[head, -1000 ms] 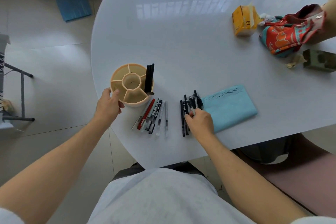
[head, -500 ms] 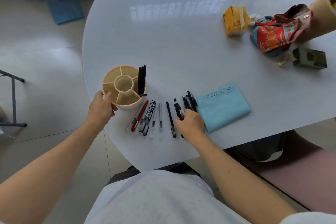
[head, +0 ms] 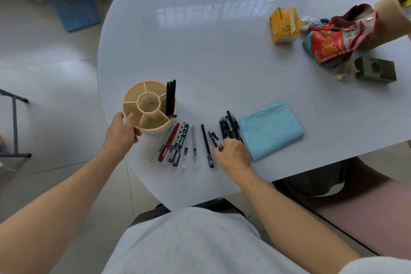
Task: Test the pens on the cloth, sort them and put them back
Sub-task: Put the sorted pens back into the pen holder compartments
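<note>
A person sits at a round white table [head: 222, 51], forearms reaching in from the near edge. At the far right of the table lie a red patterned fabric pouch [head: 333, 42], a yellow packet [head: 282, 26] and a dark green block [head: 375, 70], well apart from the work.

Near the front edge on the right lies a folded light-blue cloth [head: 271, 129], with dark ink scribbles across its far corner. At the left stands a round beige pen holder [head: 149, 107], split into wedge compartments round a central well; three black pens [head: 170, 98] stand upright in its right-hand compartment.

The left hand [head: 122, 133] grips the near wall of the holder, thumb hooked over the rim and fingers curled round the outside.

Between holder and cloth the loose pens lie on the table in groups. A fan of red, white and patterned pens [head: 178, 144] rests just in front of the holder. A single black pen [head: 206, 144] lies alone to their right. A bunch of dark pens [head: 230, 125] lies against the cloth's left edge.

The right hand [head: 233, 153] rests on the table just beside that bunch, its fingers curled down with the tips pinching the near end of a black-and-white patterned pen [head: 214, 138], which points away from the hand between the lone black pen and the bunch.
</note>
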Motion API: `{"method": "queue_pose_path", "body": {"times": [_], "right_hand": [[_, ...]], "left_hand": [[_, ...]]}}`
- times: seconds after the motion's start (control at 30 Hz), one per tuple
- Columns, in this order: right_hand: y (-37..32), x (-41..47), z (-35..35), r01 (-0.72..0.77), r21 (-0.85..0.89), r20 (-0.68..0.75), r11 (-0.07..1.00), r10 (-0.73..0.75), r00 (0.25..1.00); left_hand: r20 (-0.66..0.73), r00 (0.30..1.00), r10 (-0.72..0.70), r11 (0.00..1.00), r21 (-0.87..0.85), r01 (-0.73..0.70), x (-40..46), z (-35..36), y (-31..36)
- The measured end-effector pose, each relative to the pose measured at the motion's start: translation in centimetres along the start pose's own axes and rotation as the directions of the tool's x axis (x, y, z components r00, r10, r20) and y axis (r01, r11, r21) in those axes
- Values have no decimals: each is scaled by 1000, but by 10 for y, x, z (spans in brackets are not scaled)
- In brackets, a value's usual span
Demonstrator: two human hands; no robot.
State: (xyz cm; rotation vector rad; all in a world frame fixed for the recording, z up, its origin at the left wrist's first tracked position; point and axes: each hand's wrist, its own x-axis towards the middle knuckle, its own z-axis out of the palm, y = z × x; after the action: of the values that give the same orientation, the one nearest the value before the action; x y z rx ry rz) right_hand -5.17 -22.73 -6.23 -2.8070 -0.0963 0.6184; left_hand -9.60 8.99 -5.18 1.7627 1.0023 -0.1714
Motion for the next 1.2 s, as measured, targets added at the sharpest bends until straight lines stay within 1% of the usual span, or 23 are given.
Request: {"method": "queue_pose_path", "body": {"times": [0.07,0.13,0.23,0.3,0.43,0.53,0.67,0.73,0.83,0.93,1.0,1.07,1.2], "right_hand": [[-5,-1,-6,-35,128,-4,991,36,999],[-4,2,-14,-58,263,-55,963,75,996],[11,13,-29,-120,343,-111,932,167,980],[26,22,-34,-145,328,-99,933,187,977],[42,29,-31,-129,225,-24,966,138,990],[40,29,-25,-126,161,-12,979,130,991],[29,25,-20,-166,90,-5,982,167,986],[26,24,-20,-179,118,-11,977,181,983],[24,23,-23,-172,265,-39,949,188,981],[21,18,-24,-81,370,-53,926,108,993],[15,17,-22,-52,374,-32,926,69,997],[8,17,-19,-48,300,10,953,47,999],[-2,20,-13,-87,101,39,991,84,996]], "left_hand": [[5,1000,-7,1000,-6,8,1,0,-1],[11,1000,-12,1000,-7,12,2,-1,-2],[9,1000,-11,1000,-6,11,2,-1,-2],[10,1000,-13,1000,-4,13,2,-1,-2],[5,1000,-14,1000,-12,15,2,0,-1],[5,1000,-13,1000,-9,14,1,0,0],[4,1000,-11,1000,-20,11,-1,0,1],[4,1000,-14,1000,-19,14,-1,0,2],[6,1000,-15,1000,-15,15,-2,0,2],[2,1000,-12,1000,-8,12,-3,1,2],[0,1000,-14,1000,-15,14,-2,1,3],[-2,1000,-15,1000,-18,15,-2,2,3],[5,1000,-11,1000,-6,11,-5,1,3]]}}
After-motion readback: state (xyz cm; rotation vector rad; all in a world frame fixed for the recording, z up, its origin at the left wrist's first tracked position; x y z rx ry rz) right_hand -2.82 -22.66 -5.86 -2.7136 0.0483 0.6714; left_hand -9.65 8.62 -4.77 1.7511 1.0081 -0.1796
